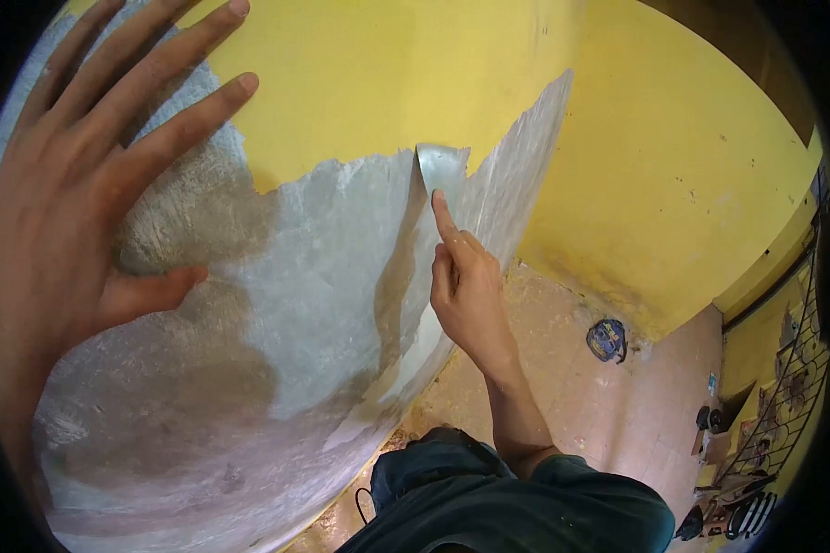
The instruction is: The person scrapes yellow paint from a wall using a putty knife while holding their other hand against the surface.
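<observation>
My right hand [475, 293] is wrapped around a scraper [444, 169], its index finger stretched along the metal blade. The blade's edge meets the wall where yellow paint [360, 83] gives way to bare grey plaster [323, 249]. The scraper's handle is hidden inside my fist. On the left, my left hand [74, 194] is spread with its fingers apart, close over the scraped part of the wall, and holds nothing. The paint's border is jagged, rising to a point right of the blade.
A second yellow wall [664, 184] meets the scraped one at a corner on the right. Below lies a tiled floor [563, 369] with a dark blue bundle [607, 340] on it. Boxes and shoes sit by a metal grille [788, 369] at far right.
</observation>
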### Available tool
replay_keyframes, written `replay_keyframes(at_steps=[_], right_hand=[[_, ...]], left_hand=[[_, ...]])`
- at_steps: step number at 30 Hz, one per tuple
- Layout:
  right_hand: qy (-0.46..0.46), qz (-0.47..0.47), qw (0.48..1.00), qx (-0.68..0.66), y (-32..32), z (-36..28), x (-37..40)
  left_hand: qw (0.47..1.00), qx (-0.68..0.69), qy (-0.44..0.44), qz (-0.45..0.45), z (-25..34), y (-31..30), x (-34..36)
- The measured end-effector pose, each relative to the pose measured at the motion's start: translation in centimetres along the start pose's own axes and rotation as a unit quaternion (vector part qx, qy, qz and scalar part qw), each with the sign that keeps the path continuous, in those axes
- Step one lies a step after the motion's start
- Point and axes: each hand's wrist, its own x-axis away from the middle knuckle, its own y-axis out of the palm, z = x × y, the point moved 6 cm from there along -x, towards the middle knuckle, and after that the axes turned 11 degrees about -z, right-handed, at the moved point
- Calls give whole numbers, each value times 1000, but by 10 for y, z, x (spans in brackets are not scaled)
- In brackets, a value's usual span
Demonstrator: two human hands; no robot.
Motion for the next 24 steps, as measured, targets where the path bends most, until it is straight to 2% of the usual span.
replay_keyframes(at_steps=[4,7,10,13,15,17,20,22,24], right_hand=[[16,-24,999,44,1,0,7],[25,-43,999,18,2,1,7],[18,-18,999,23,0,3,6],[12,-49,999,-5,5,5,12],[-6,-14,1000,-7,1,0,4],[-6,-20,1000,3,4,0,7],[-8,-32,999,-7,4,-3,10],[-6,-35,999,-27,5,-3,7],[-13,-11,999,-35,5,-4,2]], left_hand=[[1000,5,-10,-26,0,-5,-2],[1000,4,-2,-8,1,-2,-1],[1000,15,2,3,1,-4,-2],[1000,15,-8,-20,2,-1,-2],[1000,16,-3,-7,2,3,0],[1000,16,1,10,2,-1,-1],[999,-4,-21,-39,1,-3,-1],[1000,21,-5,-2,2,-4,-2],[1000,25,-2,-1,3,-2,-1]])
